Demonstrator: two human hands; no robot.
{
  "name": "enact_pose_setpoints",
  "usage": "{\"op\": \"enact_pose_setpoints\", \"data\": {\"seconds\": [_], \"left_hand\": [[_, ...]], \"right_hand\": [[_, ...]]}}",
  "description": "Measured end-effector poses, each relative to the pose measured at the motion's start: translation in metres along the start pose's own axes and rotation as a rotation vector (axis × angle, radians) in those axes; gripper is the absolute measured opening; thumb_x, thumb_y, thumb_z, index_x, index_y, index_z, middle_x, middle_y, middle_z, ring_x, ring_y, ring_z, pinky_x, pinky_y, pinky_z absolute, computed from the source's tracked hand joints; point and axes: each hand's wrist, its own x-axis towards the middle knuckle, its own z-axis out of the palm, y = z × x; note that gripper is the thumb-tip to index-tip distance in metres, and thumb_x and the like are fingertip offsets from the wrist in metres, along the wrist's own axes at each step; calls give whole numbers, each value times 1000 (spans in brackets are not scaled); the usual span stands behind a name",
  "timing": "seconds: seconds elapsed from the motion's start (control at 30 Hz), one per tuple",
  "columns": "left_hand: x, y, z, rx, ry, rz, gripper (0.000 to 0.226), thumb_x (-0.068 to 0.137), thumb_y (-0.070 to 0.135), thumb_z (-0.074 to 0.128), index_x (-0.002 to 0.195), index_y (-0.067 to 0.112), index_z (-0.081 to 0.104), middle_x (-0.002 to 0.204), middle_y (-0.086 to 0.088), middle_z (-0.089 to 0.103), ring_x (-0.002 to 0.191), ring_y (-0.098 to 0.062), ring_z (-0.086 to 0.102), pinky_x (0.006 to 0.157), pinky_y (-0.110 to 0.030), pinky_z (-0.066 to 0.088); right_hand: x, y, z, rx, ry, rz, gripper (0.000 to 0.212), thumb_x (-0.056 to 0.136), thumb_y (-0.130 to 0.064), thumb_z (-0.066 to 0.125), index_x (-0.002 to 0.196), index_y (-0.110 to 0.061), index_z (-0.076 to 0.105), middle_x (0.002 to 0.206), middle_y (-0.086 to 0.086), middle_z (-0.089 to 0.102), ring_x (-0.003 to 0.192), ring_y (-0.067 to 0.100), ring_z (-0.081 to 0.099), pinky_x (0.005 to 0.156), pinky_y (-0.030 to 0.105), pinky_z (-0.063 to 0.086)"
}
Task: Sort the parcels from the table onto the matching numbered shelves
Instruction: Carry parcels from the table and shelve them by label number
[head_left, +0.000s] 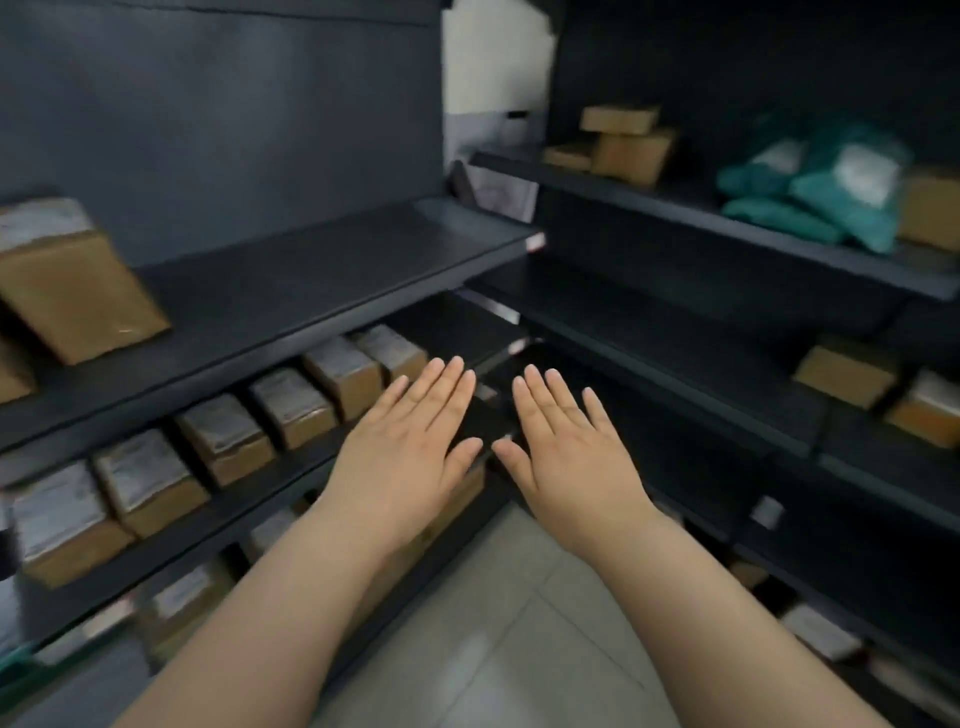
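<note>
You see a pale tiled floor (498, 623) below, and a white wall (493, 57) shows in the gap at the corner.

Upper left shelf (311, 270) mostly bare beyond one box (72, 291), shelf below packed with a parcel row (234, 431), corner gap open

2 bare hands (400, 457) (571, 462) are showing, both spread flat and holding nothing. 7 brown boxes (306, 408) are sitting in a row on the left middle shelf (311, 275), and 1 larger box (78, 291) is lying on the shelf above. 3 boxes (623, 143) are stacking on the right top shelf beside 2 or 3 teal bags (821, 192), blurred beyond a sure count.
</note>
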Motion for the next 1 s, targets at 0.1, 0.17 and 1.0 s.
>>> {"op": "enact_pose_setpoints", "data": {"seconds": [0.1, 0.17, 1.0], "left_hand": [[27, 81, 5, -20, -23, 177, 61, 89, 55, -8, 141, 25, -19, 152, 7, -20, 138, -6, -21, 115, -29, -11], [40, 143, 7, -14, -14, 310, 63, 87, 56, -11, 141, 25, -20, 150, 7, -23, 137, -6, -23, 112, -28, -15], [-201, 904, -50, -511, -12, 1794, 69, 79, 54, -15, 139, 21, -19, 147, 8, -25, 134, -5, -28, 109, -25, -20]], "right_hand": [[-60, 67, -13, 12, 33, 208, 65, 97, -53, 10, 149, -19, -10, 157, -3, -17, 143, 11, -18, 118, 38, -8], [-108, 113, -20, 13, 71, 354, 66, 97, -53, 11, 150, -19, -10, 158, -3, -15, 143, 12, -17, 119, 38, -6], [-824, 268, -51, -15, 135, 2008, 67, 98, -53, 11, 149, -16, -13, 156, -3, -20, 133, 5, -28, 115, 29, -13]]}}
